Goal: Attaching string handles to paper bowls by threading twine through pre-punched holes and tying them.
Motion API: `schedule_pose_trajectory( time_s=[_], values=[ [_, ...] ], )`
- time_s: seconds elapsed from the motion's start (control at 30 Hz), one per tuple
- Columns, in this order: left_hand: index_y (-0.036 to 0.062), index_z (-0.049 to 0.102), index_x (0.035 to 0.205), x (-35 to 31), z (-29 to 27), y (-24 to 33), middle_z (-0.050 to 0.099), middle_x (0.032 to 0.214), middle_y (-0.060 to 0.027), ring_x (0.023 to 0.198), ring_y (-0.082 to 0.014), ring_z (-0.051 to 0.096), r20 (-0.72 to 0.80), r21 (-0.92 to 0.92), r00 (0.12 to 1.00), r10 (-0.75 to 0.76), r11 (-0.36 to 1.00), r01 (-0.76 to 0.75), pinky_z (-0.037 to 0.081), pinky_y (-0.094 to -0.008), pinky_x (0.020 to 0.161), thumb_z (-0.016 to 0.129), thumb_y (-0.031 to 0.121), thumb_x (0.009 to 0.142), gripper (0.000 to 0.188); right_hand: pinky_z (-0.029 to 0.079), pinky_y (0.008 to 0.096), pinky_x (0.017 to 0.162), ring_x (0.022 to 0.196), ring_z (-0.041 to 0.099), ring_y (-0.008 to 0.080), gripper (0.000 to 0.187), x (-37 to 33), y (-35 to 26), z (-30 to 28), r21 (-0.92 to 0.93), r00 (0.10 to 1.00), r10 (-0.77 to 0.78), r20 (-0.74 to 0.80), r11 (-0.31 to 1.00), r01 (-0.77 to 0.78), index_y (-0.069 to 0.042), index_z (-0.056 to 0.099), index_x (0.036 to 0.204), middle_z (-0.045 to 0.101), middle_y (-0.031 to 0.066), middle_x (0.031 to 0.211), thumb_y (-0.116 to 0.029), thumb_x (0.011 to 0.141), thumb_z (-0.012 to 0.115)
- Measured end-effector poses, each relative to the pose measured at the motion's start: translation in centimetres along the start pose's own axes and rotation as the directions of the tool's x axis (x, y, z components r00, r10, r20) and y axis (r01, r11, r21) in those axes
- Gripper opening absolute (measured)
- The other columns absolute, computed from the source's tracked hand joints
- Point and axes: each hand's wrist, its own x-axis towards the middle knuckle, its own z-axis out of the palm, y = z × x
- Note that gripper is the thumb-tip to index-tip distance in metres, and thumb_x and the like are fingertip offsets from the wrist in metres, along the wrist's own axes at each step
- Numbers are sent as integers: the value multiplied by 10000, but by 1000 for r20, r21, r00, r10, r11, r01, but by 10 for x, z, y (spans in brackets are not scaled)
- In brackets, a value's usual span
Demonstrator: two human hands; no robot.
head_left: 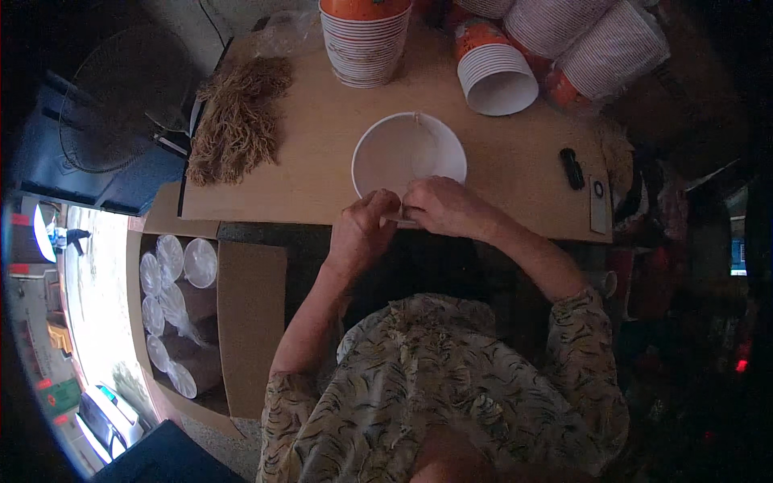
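Observation:
A white paper bucket is tipped at the near edge of the wooden table, its open mouth facing up toward me. A thin brown cord shows at its far rim. My left hand is closed at the near rim, fingers pinched against the bucket. Beside it, my right hand is closed too, its fingertips bent down over the same rim and almost touching the left ones. What the right fingertips pinch is hidden. A bundle of brown cords lies on the table's left side.
Nested paper buckets stand at the far middle; another stack lies on its side, near plastic-wrapped stacks. A black tool rests on the table's right. Left below, a cardboard box holds wrapped stacks. A fan stands far left.

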Motion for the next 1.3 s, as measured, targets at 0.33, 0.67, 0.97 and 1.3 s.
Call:
schedule_pose_trajectory(
  time_s=[0.33,0.67,0.97,1.3],
  values=[
    [72,629,1026,36,-9,-6,739,922,-124,813,-291,744,82,-113,996,25,994,-16,590,-378,726,732,2,768,287,500,456,803,932,638,369,140,-17,4,-25,-38,994,-108,14,993,108,16,665,901,588,184,949,-119,905,627],
    [10,602,1137,-5,29,-4,589,1326,-154,960,-242,691,-376,-339,924,-75,939,-62,607,-349,736,751,24,859,316,493,434,726,830,652,340,164,-2,23,-34,20,999,-51,7,998,51,7,669,915,624,153,896,-122,815,667],
    [63,683,1010,7,51,-9,720,890,-114,761,-285,718,-356,-102,934,13,993,-52,568,-383,649,767,115,870,171,476,433,692,785,628,341,156,-2,30,-27,36,997,-55,-56,998,57,17,634,874,602,150,864,-126,811,648],
    [50,701,944,13,39,5,714,870,-110,779,-260,717,-262,-259,965,-10,964,-60,579,-370,690,713,74,883,66,477,466,785,894,633,325,205,-3,28,-32,-17,998,11,-57,1000,-12,7,639,898,630,139,973,-159,809,719]
  ],
)
